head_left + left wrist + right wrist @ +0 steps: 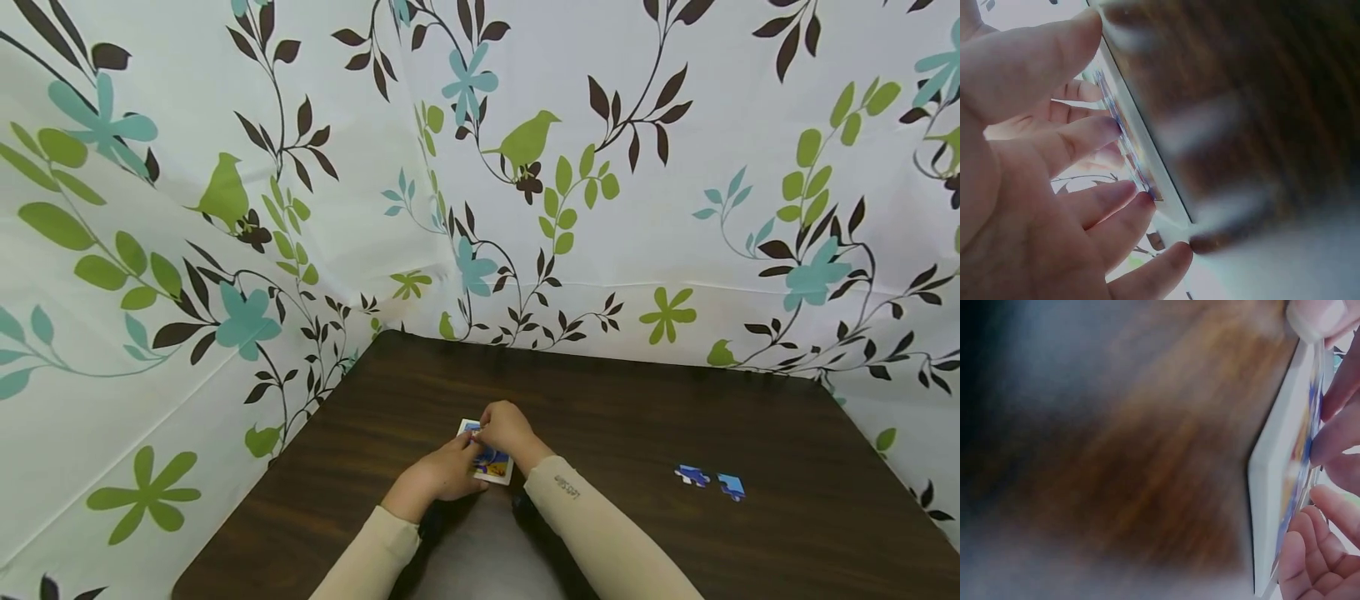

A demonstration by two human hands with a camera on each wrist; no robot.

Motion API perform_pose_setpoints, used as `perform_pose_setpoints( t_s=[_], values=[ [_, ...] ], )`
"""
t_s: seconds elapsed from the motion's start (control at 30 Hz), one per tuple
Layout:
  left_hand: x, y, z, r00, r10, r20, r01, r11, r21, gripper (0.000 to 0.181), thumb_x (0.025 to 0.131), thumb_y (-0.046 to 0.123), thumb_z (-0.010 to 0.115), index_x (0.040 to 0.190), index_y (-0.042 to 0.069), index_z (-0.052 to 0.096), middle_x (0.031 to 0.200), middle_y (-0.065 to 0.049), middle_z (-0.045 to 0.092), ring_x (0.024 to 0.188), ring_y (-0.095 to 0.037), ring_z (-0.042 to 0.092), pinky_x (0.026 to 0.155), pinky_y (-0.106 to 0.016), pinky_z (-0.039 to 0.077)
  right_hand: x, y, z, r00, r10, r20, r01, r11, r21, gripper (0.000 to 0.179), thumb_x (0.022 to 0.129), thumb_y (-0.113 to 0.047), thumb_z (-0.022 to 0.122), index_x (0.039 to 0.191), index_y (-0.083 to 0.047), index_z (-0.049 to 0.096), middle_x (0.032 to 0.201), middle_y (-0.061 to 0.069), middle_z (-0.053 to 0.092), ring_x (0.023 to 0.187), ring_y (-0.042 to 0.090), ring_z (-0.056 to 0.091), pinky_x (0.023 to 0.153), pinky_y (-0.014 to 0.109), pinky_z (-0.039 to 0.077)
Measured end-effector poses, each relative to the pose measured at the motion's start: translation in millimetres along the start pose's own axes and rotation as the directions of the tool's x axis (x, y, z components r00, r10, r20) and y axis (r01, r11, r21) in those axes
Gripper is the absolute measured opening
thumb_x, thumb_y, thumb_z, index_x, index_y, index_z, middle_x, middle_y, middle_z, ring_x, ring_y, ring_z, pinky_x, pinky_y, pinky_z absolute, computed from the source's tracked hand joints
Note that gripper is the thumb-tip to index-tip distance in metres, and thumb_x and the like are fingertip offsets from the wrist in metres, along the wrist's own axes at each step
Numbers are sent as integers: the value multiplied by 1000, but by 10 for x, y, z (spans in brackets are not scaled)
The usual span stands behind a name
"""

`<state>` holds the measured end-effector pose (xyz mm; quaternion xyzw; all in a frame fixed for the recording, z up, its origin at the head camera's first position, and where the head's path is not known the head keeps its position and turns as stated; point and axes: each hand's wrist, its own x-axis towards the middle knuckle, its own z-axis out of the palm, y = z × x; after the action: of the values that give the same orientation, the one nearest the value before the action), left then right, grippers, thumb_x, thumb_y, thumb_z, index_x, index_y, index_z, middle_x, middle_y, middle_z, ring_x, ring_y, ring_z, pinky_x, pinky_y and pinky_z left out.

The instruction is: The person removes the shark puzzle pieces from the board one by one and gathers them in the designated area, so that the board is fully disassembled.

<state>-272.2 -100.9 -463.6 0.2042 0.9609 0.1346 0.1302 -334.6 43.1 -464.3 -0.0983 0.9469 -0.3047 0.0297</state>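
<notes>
Found on the worktop [600, 408], nearer the left edge than the right: one white-bordered picture board [492, 467]. Noted at its left side: left hand [444, 473], spread, fingers mostly straight, fingertips on the picture, thumb at the near border. Noted over its far right part: right hand [510, 432], fingers bent inward; could not tell whether pinching something or merely touching. Recorded toward the worktop's right edge: one blue-and-white jigsaw piece [692, 476]; just beside, one two-tone blue jigsaw piece [731, 486]. Listed beyond the far edge: white printed hanging [360, 208].
</notes>
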Motion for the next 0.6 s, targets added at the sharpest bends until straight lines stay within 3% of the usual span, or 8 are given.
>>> perform_pose_setpoints(
  t_s=[0.33, 0.6],
  values=[
    [-32, 8, 13, 1000, 5, 6, -5, 1000, -14, 69, 92, 43, 68, 148, 11, 46, 163, -21, 20, 146, -40, 32, 111, -53, 41, 19, -15, 38, 1000, 0, 5, 0, 1000, -1, 26, 80, -23, 82, 79, -8, 61, 80, 5, 60, 71, 19, 57, 64, 34, 51],
    [-21, -6, -17, 1000, 13, -11, -13, 1000, 12, 66, 92, 42, 68, 147, 11, 48, 163, -24, 19, 145, -41, 35, 110, -53, 42, 61, -16, 78, 998, 51, -36, -48, 994, 93, 29, 76, -18, 85, 79, -8, 58, 79, 5, 59, 70, 19, 55, 61, 30, 48]
  ],
)
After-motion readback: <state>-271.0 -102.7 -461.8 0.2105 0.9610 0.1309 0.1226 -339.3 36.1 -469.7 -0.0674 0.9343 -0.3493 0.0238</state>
